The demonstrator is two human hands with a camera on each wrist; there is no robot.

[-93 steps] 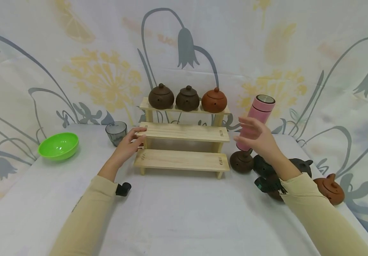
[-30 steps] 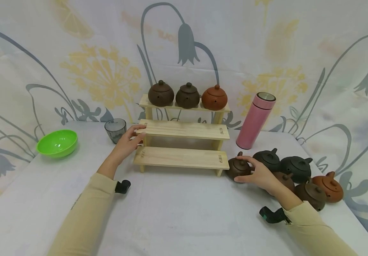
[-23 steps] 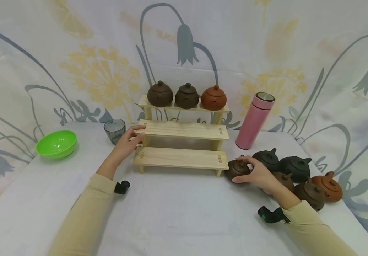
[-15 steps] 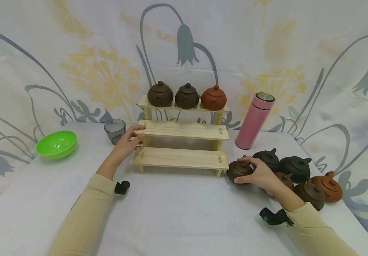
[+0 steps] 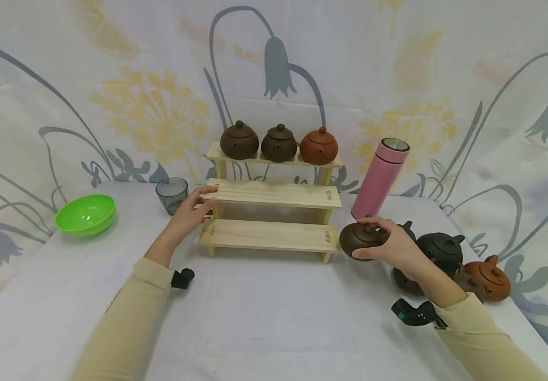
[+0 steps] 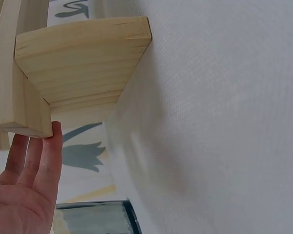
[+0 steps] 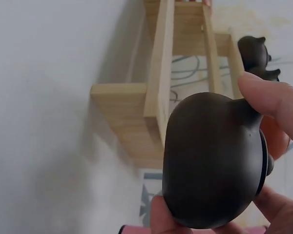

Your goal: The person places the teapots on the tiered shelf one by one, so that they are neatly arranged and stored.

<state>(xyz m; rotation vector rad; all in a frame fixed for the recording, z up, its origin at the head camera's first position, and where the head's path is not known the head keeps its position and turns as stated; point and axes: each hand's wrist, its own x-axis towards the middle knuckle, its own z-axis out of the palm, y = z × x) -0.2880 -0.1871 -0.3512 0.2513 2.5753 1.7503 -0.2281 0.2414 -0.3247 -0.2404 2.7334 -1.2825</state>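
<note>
My right hand [image 5: 400, 247] holds a small dark brown teapot [image 5: 358, 241] beside the right end of the lowest shelf, raised off the cloth. Thumb and fingers spread around its body, and in the right wrist view the teapot [image 7: 210, 161] shows its rounded side, with fingers at both ends. At the left, my left hand [image 5: 189, 212] touches the end of the middle tier of a three-step wooden stand [image 5: 274, 193]. The left wrist view shows straight fingers [image 6: 46, 163] reaching up against the plank's end [image 6: 27, 107]. Two brown teapots [image 5: 239, 141] and an orange one [image 5: 319, 146] line the top tier.
A pink thermos [image 5: 381, 180] stands behind the right hand. Several more teapots, black [image 5: 440, 251], brown and orange [image 5: 490, 279], cluster at the right, partly hidden by the right arm. At the left are a green bowl [image 5: 85, 216] and a grey glass [image 5: 172, 194].
The right hand came down from in front of the thermos to the brown teapot, gripped it, and has now lifted it slightly up and right. The left hand stays at the stand.
</note>
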